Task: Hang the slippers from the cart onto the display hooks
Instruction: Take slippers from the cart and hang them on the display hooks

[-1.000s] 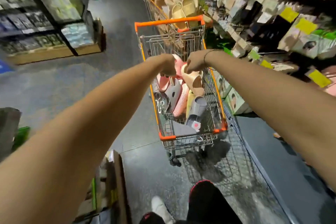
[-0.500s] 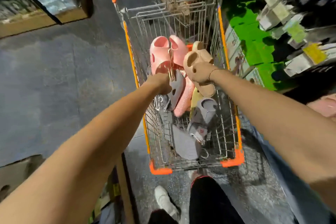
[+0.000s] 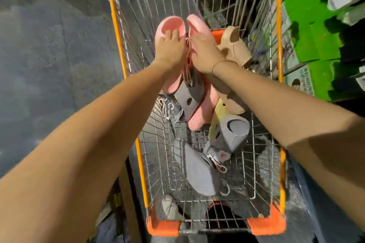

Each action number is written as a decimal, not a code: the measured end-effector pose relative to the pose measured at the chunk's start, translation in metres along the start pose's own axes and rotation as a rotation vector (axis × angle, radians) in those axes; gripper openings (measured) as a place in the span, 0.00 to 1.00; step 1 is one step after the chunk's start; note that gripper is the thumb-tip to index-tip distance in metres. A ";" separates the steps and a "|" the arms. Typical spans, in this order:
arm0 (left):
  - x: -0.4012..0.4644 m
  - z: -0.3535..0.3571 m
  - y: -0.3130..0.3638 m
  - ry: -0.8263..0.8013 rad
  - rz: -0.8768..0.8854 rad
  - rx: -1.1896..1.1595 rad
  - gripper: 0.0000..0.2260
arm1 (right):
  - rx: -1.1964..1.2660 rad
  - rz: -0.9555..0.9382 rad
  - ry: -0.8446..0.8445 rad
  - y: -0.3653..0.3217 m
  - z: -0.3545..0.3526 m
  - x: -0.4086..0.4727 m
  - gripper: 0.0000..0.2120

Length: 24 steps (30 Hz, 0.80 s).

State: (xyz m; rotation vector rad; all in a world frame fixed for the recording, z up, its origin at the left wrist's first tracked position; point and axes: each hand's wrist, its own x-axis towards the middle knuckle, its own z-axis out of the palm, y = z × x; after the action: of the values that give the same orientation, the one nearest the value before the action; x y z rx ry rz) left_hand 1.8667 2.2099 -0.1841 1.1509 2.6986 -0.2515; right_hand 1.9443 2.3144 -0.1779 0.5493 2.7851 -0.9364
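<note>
Pink slippers (image 3: 173, 25) upright in cart (image 3: 116, 31), both hands (image 3: 171, 49) gripping

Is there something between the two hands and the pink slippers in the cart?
No. The left hand and the right hand already lie on the pink slippers in the cart, with nothing between them.

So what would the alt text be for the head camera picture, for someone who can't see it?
Two bare hands, left hand and right hand, hold a pair of pink slippers over a wire shopping cart. Grey slippers and beige slippers lie in it.
</note>
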 end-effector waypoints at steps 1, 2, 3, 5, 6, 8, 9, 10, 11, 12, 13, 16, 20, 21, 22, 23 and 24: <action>0.005 0.007 0.003 0.020 0.000 0.012 0.26 | -0.028 0.006 0.002 0.000 0.003 0.005 0.23; 0.010 0.012 0.005 0.049 -0.007 0.007 0.25 | -0.055 0.003 0.009 0.001 0.005 0.010 0.24; 0.016 0.017 0.007 0.073 -0.023 -0.010 0.24 | -0.094 -0.001 0.014 0.003 0.009 0.015 0.24; 0.028 0.022 0.009 0.111 -0.065 -0.052 0.23 | -0.156 -0.007 0.030 0.007 0.019 0.022 0.24; 0.033 0.024 0.009 0.128 -0.074 -0.074 0.22 | -0.182 -0.022 0.057 0.008 0.022 0.025 0.24; 0.037 0.026 0.009 0.169 -0.097 -0.164 0.17 | -0.208 -0.012 0.114 0.012 0.026 0.029 0.24; 0.036 0.025 0.009 0.203 -0.122 -0.232 0.14 | -0.190 0.010 0.138 0.014 0.024 0.030 0.23; 0.035 0.024 0.007 0.239 -0.154 -0.302 0.12 | -0.160 0.033 0.148 0.015 0.021 0.031 0.22; 0.034 0.020 0.004 0.270 -0.179 -0.368 0.10 | -0.130 0.048 0.167 0.017 0.018 0.031 0.20; 0.034 0.018 0.000 0.293 -0.199 -0.428 0.07 | -0.116 0.056 0.189 0.018 0.015 0.030 0.17; 0.034 0.014 -0.005 0.292 -0.213 -0.490 0.05 | -0.115 0.050 0.219 0.018 0.013 0.030 0.14; 0.030 0.000 -0.024 0.216 -0.212 -0.656 0.03 | -0.117 0.041 0.280 0.013 0.007 0.023 0.10; 0.014 -0.013 -0.040 0.202 -0.176 -0.803 0.03 | -0.062 0.039 0.312 0.006 -0.007 0.017 0.10; 0.009 -0.015 -0.041 0.200 -0.164 -0.830 0.03 | -0.052 0.017 0.312 0.005 -0.011 0.016 0.10; 0.005 -0.018 -0.041 0.198 -0.152 -0.836 0.04 | -0.036 0.012 0.330 0.003 -0.015 0.016 0.10; 0.000 -0.021 -0.042 0.195 -0.133 -0.841 0.04 | -0.024 0.023 0.361 0.002 -0.020 0.016 0.11; -0.003 -0.024 -0.042 0.190 -0.117 -0.843 0.04 | -0.011 0.054 0.406 0.001 -0.024 0.015 0.13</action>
State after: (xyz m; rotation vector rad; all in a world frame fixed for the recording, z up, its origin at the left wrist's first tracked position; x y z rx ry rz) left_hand 1.8358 2.1845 -0.1565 0.7682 2.5512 0.9303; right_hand 1.9303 2.3340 -0.1634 0.8980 3.1030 -0.8806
